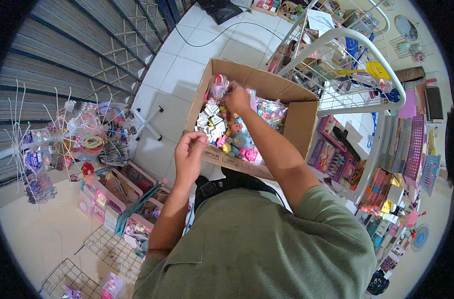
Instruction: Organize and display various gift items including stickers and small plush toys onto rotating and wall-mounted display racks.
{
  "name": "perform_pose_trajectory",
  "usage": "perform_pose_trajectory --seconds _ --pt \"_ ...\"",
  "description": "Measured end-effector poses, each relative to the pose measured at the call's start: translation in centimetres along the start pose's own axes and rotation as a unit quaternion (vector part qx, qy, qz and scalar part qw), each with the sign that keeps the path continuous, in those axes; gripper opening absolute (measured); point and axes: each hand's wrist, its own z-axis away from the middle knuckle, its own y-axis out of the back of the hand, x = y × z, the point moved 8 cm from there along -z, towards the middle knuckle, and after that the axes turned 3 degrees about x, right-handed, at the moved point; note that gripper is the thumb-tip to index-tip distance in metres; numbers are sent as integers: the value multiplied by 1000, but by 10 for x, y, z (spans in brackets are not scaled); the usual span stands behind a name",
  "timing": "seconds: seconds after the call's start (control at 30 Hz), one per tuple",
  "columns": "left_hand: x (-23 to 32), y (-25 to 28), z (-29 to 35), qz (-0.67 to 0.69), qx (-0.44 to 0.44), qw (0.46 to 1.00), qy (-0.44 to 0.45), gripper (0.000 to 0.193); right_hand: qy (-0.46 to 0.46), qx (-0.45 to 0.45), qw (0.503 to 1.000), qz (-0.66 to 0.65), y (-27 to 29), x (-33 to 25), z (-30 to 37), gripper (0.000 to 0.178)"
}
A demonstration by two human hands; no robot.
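An open cardboard box (pixel 301 119) stands in front of me, filled with small goods. My right hand (pixel 238 98) reaches inside, its fingers closed at the edge of a small clear-and-pink packet (pixel 218 85) with a red ring-shaped piece. Over the box's near left edge is my left hand (pixel 188 152), thumb and fingers pinched together; whether anything is between them I cannot make out. White tags or small cards (pixel 211 122) lie heaped in the box's left part. Beside them are colourful toy figures (pixel 237 128), a pink one (pixel 248 153) and shiny packets (pixel 273 112).
Left of the box, a wire display rack (pixel 62 132) holds hanging packets, with pink bins (pixel 105 192) below it. A white wire basket trolley (pixel 356 102) full of goods stands close on the right. Books (pixel 394 139) line a shelf beyond. A cable (pixel 207 45) crosses the tiled floor.
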Motion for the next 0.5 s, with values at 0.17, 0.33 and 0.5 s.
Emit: perform_pose_trajectory --seconds 0.17,0.33,0.5 --pt "-3 -1 -2 19 -8 1000 4 13 166 21 984 -67 64 -34 20 32" --pt "0 -5 -7 22 -15 1000 2 13 303 42 950 -67 125 -60 43 28" --pt "28 -9 -21 -83 -4 995 -52 28 356 -43 933 -4 152 -95 64 30"
